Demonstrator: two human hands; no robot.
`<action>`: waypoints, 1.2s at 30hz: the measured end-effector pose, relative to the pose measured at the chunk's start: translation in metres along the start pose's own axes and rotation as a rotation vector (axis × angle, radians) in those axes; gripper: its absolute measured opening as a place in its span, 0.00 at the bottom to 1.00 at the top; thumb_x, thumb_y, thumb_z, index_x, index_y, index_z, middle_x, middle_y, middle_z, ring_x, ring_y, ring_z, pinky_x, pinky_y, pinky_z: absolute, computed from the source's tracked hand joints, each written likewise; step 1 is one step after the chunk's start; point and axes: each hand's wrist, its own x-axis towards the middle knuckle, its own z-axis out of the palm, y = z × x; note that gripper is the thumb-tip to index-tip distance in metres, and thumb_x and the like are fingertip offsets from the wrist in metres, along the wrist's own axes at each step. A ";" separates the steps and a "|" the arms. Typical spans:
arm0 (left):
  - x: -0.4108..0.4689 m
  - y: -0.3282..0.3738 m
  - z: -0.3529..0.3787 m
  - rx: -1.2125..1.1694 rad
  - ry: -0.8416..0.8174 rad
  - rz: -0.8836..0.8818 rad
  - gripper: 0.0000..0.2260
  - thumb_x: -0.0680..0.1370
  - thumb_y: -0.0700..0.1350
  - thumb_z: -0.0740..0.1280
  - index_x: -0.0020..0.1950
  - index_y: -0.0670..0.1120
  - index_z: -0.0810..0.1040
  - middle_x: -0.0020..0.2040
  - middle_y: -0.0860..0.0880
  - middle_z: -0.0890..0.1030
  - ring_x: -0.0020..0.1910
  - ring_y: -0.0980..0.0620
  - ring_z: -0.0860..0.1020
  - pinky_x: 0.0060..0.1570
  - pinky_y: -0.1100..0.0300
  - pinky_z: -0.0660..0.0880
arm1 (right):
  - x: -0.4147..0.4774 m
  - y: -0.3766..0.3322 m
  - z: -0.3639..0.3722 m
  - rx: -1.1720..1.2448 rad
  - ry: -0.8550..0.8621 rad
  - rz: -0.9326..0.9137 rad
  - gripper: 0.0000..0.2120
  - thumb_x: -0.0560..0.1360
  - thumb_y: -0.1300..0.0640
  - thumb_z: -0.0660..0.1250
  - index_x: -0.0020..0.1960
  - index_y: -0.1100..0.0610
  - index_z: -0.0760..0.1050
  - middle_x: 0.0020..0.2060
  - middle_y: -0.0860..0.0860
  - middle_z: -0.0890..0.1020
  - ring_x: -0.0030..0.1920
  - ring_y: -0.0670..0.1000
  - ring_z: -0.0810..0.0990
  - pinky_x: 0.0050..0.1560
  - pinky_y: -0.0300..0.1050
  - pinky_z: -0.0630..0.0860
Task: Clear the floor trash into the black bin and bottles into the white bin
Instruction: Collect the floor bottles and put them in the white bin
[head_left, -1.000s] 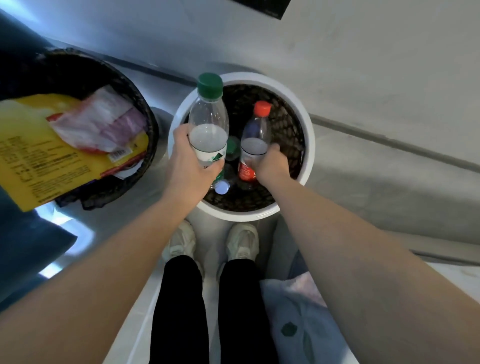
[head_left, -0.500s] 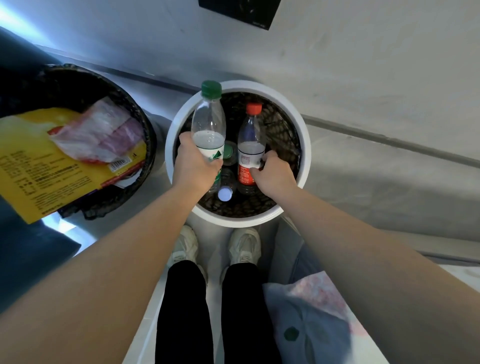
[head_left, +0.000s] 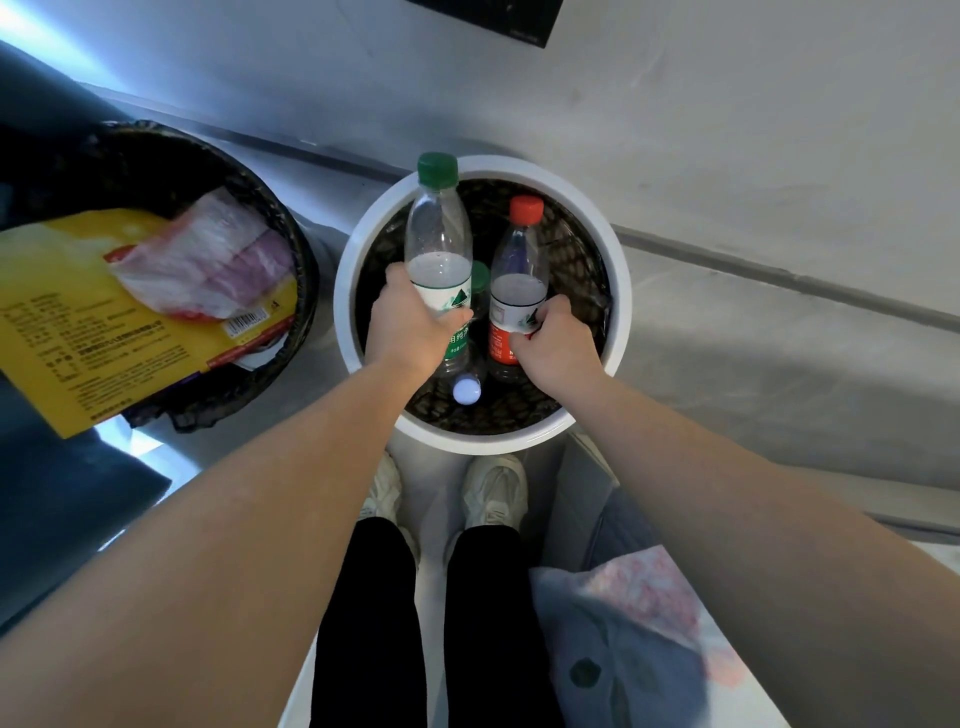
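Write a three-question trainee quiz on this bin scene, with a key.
1. True or false: no bottle lies inside the white bin yet.
2. The left hand grips the green-capped bottle. What does the right hand grip?
A. the red-capped bottle
B. a glass jar
C. a can
3. Fill in: the flat package jutting from the black bin is ___ in colour.

Key
1. False: a white-capped bottle already lies in it.
2. A
3. yellow
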 end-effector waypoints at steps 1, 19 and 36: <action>-0.004 -0.002 0.001 -0.015 0.005 0.032 0.28 0.69 0.47 0.76 0.63 0.45 0.67 0.58 0.48 0.77 0.55 0.50 0.76 0.53 0.58 0.73 | 0.001 0.000 0.000 -0.001 0.000 -0.001 0.16 0.76 0.56 0.65 0.61 0.60 0.65 0.46 0.54 0.76 0.45 0.55 0.75 0.41 0.44 0.67; 0.002 -0.008 0.001 -0.043 0.102 -0.151 0.33 0.66 0.50 0.78 0.65 0.48 0.65 0.59 0.49 0.78 0.57 0.48 0.77 0.57 0.54 0.74 | 0.014 0.004 0.004 -0.045 0.078 -0.015 0.24 0.74 0.56 0.68 0.65 0.60 0.63 0.52 0.60 0.79 0.50 0.60 0.79 0.44 0.48 0.74; -0.065 0.017 -0.045 0.151 -0.073 0.010 0.41 0.69 0.48 0.76 0.75 0.45 0.56 0.70 0.45 0.68 0.68 0.45 0.68 0.60 0.52 0.68 | -0.049 -0.025 -0.014 -0.285 0.091 -0.064 0.37 0.72 0.52 0.73 0.73 0.58 0.57 0.67 0.58 0.68 0.66 0.61 0.70 0.60 0.54 0.70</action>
